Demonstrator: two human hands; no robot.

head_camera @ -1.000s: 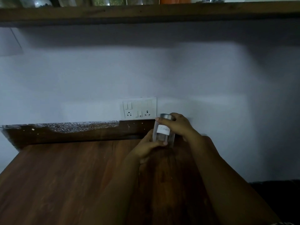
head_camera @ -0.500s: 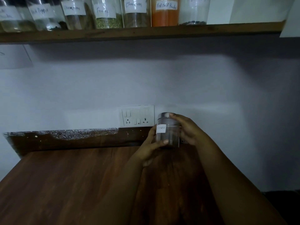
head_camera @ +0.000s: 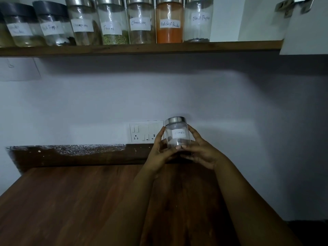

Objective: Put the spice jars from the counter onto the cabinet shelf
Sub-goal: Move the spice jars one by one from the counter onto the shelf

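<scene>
A dim white wall rose behind the dark brown wooden counter, beneath a wooden cabinet shelf lined with labelled glass jars, the leftmost labels blurred. Both hands, left and right, curled round the small clear steel-lidded jar labelled Cloves, above the counter. Since a second before, more of the shelf showed, and the jar's label faced forward.

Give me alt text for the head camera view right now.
Both hands, left hand and right hand, hold a small steel-lidded glass jar labelled Cloves above a wooden counter. Overhead, a wooden shelf carries a row of labelled spice jars.
</scene>
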